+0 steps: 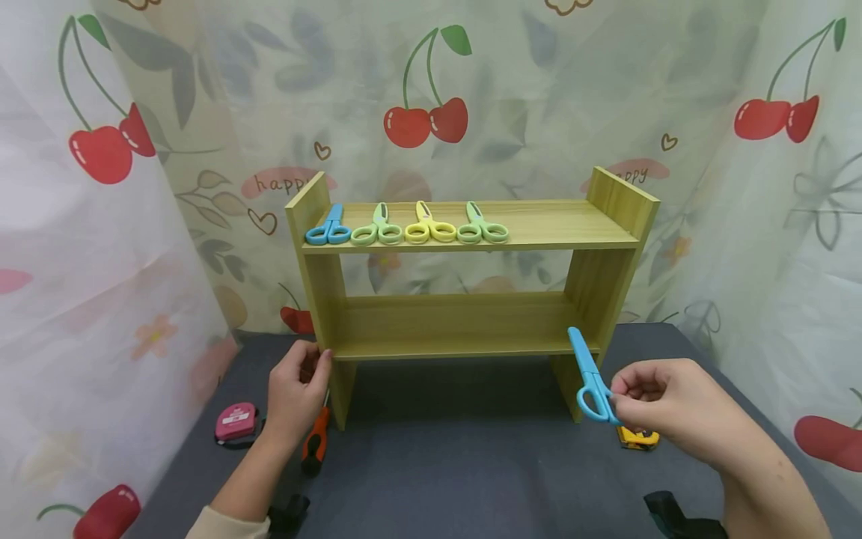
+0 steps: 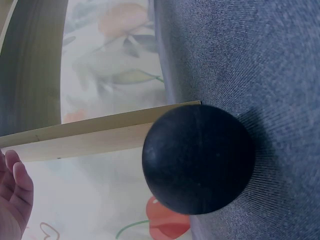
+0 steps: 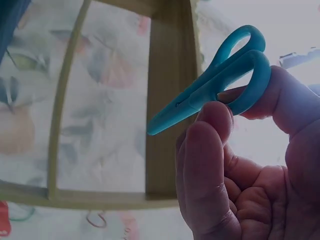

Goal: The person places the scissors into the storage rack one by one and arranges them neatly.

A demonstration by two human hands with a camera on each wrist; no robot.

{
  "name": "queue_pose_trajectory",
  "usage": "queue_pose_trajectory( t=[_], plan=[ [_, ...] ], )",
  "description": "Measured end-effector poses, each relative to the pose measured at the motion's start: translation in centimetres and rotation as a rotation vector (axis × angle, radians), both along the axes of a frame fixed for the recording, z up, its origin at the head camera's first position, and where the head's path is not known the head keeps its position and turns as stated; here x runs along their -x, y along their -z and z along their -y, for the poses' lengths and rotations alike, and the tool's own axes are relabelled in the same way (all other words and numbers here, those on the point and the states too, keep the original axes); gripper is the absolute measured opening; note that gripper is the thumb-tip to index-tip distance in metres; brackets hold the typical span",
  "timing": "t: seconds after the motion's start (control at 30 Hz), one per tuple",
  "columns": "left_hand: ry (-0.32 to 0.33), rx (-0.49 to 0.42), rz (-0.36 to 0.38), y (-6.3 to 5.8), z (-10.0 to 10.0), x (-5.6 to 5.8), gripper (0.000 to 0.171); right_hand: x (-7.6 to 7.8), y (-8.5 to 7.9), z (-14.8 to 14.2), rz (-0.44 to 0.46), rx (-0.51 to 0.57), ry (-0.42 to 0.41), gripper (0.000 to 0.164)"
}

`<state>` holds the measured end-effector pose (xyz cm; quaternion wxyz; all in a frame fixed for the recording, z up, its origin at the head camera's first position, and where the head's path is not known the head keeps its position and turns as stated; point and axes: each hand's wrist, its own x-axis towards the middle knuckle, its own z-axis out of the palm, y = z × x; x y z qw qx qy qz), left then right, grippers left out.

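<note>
In the head view, my right hand [image 1: 663, 397] pinches a pair of blue scissors [image 1: 586, 367] by a handle loop, blades pointing up and to the left. In the right wrist view, thumb and fingers meet at the loop of the scissors [image 3: 220, 80]. My left hand [image 1: 296, 389] rests with loosely bent fingers against the left side panel of a wooden shelf [image 1: 458, 326]. On the top board, from left to right, lie blue scissors [image 1: 328, 230], green scissors [image 1: 379, 220], yellow scissors [image 1: 426, 217] and another green pair [image 1: 478, 217], handles towards me.
A pink tape measure [image 1: 236, 421] lies left of my left hand, and an orange-and-black screwdriver [image 1: 316, 442] stands by the shelf's left foot. A yellow tape measure [image 1: 637, 438] sits partly behind my right hand. Dark grey cloth [image 1: 458, 464] covers the table; a printed curtain hangs behind.
</note>
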<state>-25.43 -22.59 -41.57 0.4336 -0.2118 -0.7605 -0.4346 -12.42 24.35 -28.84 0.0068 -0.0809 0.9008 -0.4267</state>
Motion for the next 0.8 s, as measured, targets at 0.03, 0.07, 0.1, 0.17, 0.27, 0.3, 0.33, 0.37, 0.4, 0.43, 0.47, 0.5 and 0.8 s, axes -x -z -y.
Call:
queue_pose_trajectory(
  t=[0.03, 0.07, 0.1, 0.17, 0.27, 0.3, 0.33, 0.37, 0.4, 0.43, 0.47, 0.5, 0.8],
  plan=[
    [-0.001, -0.002, 0.001, 0.0, 0.0, 0.0, 0.012, -0.1, -0.2, -0.3, -0.005, -0.001, 0.004, 0.007],
    [0.0, -0.004, 0.004, 0.0, 0.0, 0.0, 0.011, -0.1, -0.4, -0.6, -0.013, -0.004, 0.011, 0.007],
    [0.002, -0.005, 0.005, -0.1, 0.0, -0.1, 0.011, -0.1, -0.6, -1.0, -0.019, -0.002, 0.014, 0.007],
    [0.006, -0.007, 0.012, -0.1, 0.0, -0.1, 0.01, -0.1, -0.9, -1.5, -0.037, -0.007, 0.021, 0.007],
    [0.006, -0.006, 0.01, -0.1, 0.0, -0.1, 0.01, -0.1, -1.4, -2.3, -0.07, -0.024, 0.033, 0.009],
    [0.006, -0.005, 0.007, -0.1, 0.0, -0.1, 0.01, -0.1, -1.6, -2.5, -0.081, -0.031, 0.034, 0.009],
    [0.006, -0.004, 0.004, -0.1, 0.0, -0.1, 0.01, 0.0, -1.8, -2.7, -0.091, -0.033, 0.034, 0.009],
    [0.008, -0.003, 0.001, 0.0, 0.0, -0.1, 0.011, 0.0, -2.0, -2.8, -0.102, -0.036, 0.035, 0.01],
    [0.009, -0.004, -0.003, 0.0, 0.0, -0.1, 0.011, 0.1, -2.3, -2.9, -0.112, -0.037, 0.038, 0.01],
    [0.011, -0.004, -0.006, 0.0, 0.0, -0.1, 0.011, 0.1, -2.5, -3.0, -0.124, -0.038, 0.04, 0.011],
    [0.012, -0.003, -0.009, 0.0, 0.0, -0.1, 0.012, 0.2, -2.8, -3.1, -0.138, -0.041, 0.042, 0.011],
    [0.013, -0.002, -0.01, 0.0, 0.0, -0.1, 0.012, 0.3, -3.0, -3.2, -0.152, -0.045, 0.047, 0.012],
    [0.021, -0.003, 0.0, -0.3, -0.1, -0.3, 0.009, 1.1, -5.8, -3.7, -0.242, -0.054, 0.089, 0.016]
  ],
)
